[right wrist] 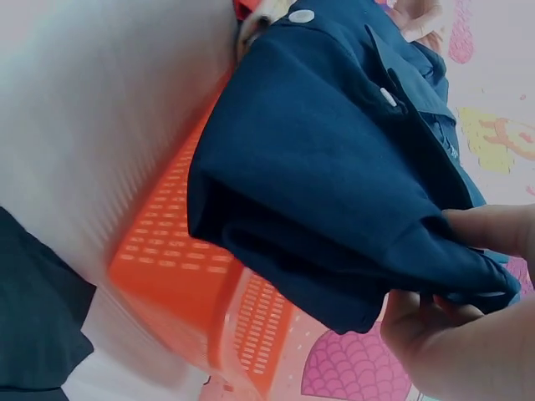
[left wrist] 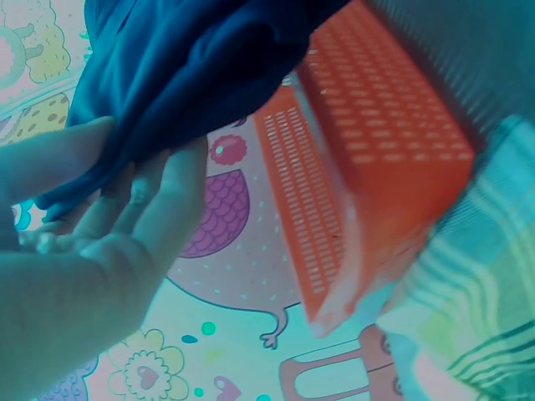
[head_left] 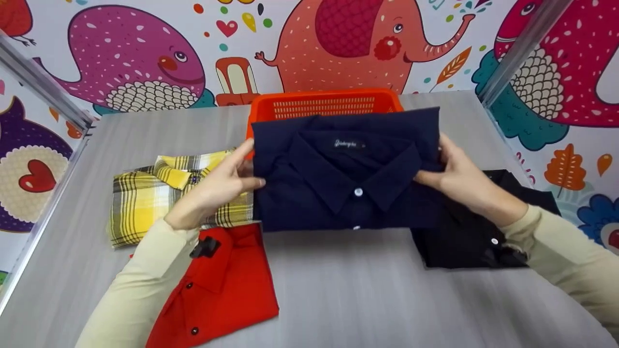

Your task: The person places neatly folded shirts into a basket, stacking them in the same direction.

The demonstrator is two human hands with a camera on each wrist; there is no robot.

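Your pale sleeves point(head_left: 140, 285) came in closest to the camera, from seven o'clock on the left and four o'clock on the right, and both hands had hold of the folded navy shirt point(head_left: 319, 208). You held it up above the surface point(head_left: 338, 295), near the middle of the head view, with its collar spread toward you. Your left hand point(head_left: 217, 186) gripped the shirt's nine o'clock edge, thumb in front and fingers behind; your right hand point(head_left: 454, 176) gripped the three o'clock edge in the same way. White buttons ran down from the collar, and a dark label with pale script sat inside the neck. In the right wrist view the lower part hung in a loose fold.

Just beyond the shirt, at twelve o'clock, stood the orange basket point(head_left: 329, 92), its nearer part hidden from your head camera. You had a yellow plaid shirt point(head_left: 145, 203) at nine o'clock, partly behind your left forearm, and a red shirt point(head_left: 246, 285) with dark buttons at seven. At four o'clock lay a black shirt point(head_left: 459, 246), partly under your right forearm in the head view. On the wall point(head_left: 179, 19) behind, an orange elephant point(head_left: 300, 53) was printed at twelve and a purple whale point(head_left: 116, 58) at ten.
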